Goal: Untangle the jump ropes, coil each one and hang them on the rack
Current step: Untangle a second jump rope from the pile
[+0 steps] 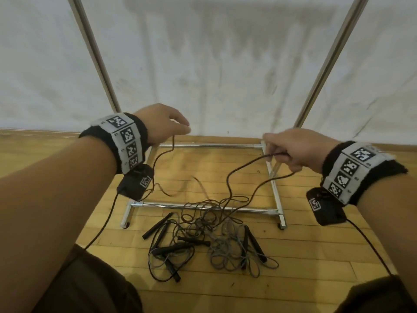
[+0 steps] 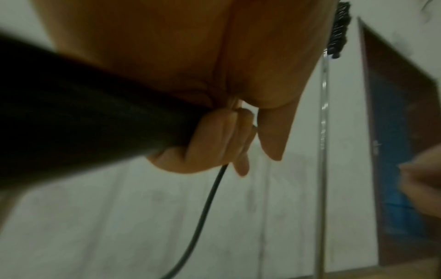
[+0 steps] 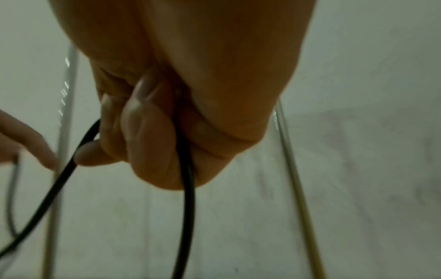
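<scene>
Item: thin black jump-rope cord [image 1: 246, 164], one strand lifted from the tangled pile of black and grey ropes with black stick handles [image 1: 209, 240] on the wooden floor before the chrome tube rack [image 1: 274, 190]. Left hand [image 1: 162, 125]: we pinch the cord at the fingertips; a thick dark shape, probably a handle, seems to lie in the palm, the wrist view being blurred. Right hand [image 1: 291, 151]: fingers curled round a loop of the same cord. Method: we judge it best to draw the hands apart slowly, feeding slack, stopping where the pile snags, never tightening knots
</scene>
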Demonstrator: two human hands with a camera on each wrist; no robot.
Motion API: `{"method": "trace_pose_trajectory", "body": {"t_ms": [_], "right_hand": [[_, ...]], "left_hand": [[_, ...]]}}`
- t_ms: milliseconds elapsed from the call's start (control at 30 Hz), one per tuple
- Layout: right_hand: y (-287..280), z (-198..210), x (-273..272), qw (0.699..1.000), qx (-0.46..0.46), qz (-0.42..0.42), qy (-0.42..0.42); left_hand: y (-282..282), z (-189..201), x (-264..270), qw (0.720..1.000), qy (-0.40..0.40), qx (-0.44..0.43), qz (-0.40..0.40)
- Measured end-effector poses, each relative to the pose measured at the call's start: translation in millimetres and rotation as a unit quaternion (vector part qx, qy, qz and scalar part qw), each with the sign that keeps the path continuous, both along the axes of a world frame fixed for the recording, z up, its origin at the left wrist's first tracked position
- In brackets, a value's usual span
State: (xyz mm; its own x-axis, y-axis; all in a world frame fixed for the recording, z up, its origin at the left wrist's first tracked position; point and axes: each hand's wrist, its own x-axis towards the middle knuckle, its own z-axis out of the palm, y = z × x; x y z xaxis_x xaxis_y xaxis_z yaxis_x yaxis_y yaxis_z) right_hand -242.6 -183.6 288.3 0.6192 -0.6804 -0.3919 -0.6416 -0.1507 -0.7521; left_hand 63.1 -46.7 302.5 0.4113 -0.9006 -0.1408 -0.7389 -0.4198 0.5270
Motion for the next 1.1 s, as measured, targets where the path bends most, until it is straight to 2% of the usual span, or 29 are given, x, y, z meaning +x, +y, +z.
{"method": "trace_pose_trajectory", "body": {"t_ms": [67,167,233,300,433,500,600,733,800,900,933,1000,1100], "right_hand": [[15.2,16.7,10.8,0.998,-0.010,0.042,-0.039],[36.3,31.3,23.4,0.995,-0.043,0.072,-0.059],[44.2,36.0,29.5,0.992,-0.049,0.057,-0.098],[46.7,38.4,31.8,0.988,-0.045,0.041,-0.142],[41.8,33.6,27.9,0.984,-0.064,0.036,-0.163],[34.5,24.9,22.6,0.985,-0.089,0.046,-0.141],[18.2,2.4,11.7,0.988,-0.119,0.074,-0.060],[-2.1,-36.3,-6.7,0.988,-0.107,0.090,0.057],[-4.1,-50.2,-11.9,0.978,-0.099,0.119,0.138],[-1.8,-46.6,-10.1,0.956,-0.150,0.145,0.207],[-1.1,-37.6,-7.0,0.955,-0.179,0.133,0.195],[2.3,-12.6,1.3,0.970,-0.201,0.083,0.106],[19.3,22.7,15.3,0.986,-0.152,0.030,-0.065]], "left_hand": [[-3.4,4.9,-20.1,0.996,0.054,-0.009,-0.077],[-5.2,8.5,-52.4,0.969,0.174,0.018,-0.175],[-7.0,5.8,-67.5,0.956,0.200,0.032,-0.213],[-8.4,3.6,-75.6,0.957,0.193,0.014,-0.214],[-12.2,10.5,-67.6,0.980,0.108,-0.089,-0.140],[-12.7,17.1,-58.1,0.979,0.112,-0.150,-0.087],[-11.2,24.1,-40.2,0.958,0.158,-0.238,0.007],[-9.2,31.4,-7.5,0.914,0.196,-0.316,0.163],[-7.1,29.0,10.5,0.902,0.207,-0.318,0.208],[-2.8,15.8,29.4,0.942,0.148,-0.224,0.204],[-1.7,11.3,29.8,0.955,0.126,-0.186,0.192],[-1.0,6.8,21.4,0.974,0.109,-0.135,0.144],[-2.1,11.7,-8.3,0.983,0.147,-0.109,-0.001]]}}
